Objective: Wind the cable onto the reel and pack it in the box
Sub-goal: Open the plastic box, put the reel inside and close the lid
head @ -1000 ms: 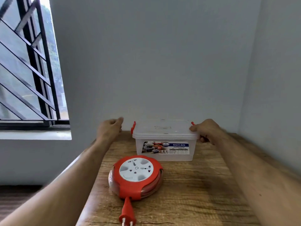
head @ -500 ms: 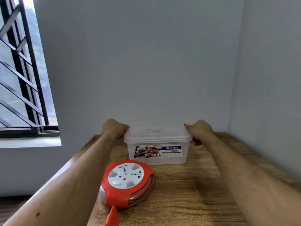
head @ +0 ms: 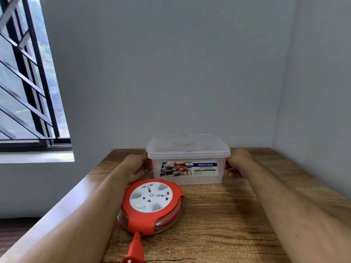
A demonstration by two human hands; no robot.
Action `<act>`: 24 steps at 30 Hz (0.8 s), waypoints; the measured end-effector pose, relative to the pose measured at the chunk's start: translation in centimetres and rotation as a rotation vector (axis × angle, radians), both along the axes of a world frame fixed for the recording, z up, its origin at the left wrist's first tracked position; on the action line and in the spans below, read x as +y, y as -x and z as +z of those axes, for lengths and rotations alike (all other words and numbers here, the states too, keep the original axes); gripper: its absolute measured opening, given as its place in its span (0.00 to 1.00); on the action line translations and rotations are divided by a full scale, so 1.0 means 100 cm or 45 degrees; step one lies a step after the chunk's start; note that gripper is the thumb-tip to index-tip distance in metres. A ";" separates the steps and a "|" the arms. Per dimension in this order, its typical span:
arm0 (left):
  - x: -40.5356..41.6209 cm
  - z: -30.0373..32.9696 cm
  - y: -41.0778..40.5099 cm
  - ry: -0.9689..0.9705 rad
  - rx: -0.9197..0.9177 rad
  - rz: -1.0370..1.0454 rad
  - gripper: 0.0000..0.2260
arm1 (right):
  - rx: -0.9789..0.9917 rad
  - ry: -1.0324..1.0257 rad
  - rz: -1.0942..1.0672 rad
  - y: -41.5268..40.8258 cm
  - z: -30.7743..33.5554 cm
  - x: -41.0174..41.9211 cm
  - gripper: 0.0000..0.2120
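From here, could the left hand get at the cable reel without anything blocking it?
Probably yes. The left hand is on the box's left end, and the cable reel lies uncovered on the table just in front of it.

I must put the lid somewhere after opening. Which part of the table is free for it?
Free: the wood right of the reel, in front of the box. Crowded: the left front, with the reel and plug.
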State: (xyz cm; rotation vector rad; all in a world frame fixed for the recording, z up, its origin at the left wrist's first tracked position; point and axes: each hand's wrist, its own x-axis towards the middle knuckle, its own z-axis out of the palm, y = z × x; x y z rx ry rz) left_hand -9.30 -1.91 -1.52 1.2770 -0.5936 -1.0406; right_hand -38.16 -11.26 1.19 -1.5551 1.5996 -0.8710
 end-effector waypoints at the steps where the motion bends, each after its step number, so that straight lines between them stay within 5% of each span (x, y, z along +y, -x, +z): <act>1: 0.003 -0.002 -0.002 0.015 0.042 -0.062 0.09 | 0.109 0.103 -0.075 0.000 0.005 -0.003 0.10; 9: 0.013 -0.011 -0.013 0.112 0.168 -0.338 0.07 | 0.351 0.654 -0.141 -0.018 0.044 0.009 0.09; 13: 0.011 -0.015 -0.010 0.179 0.126 -0.313 0.07 | 0.497 1.000 0.619 -0.066 0.053 0.059 0.18; 16: 0.013 -0.016 -0.011 0.217 0.102 -0.327 0.07 | 0.900 1.110 0.938 -0.104 0.049 0.082 0.29; 20: 0.014 -0.017 -0.009 0.235 -0.020 -0.310 0.07 | 0.916 1.302 0.861 -0.121 0.041 0.079 0.15; 24: 0.012 -0.018 -0.011 0.277 -0.105 -0.246 0.07 | 0.778 1.320 0.877 -0.124 0.036 0.076 0.14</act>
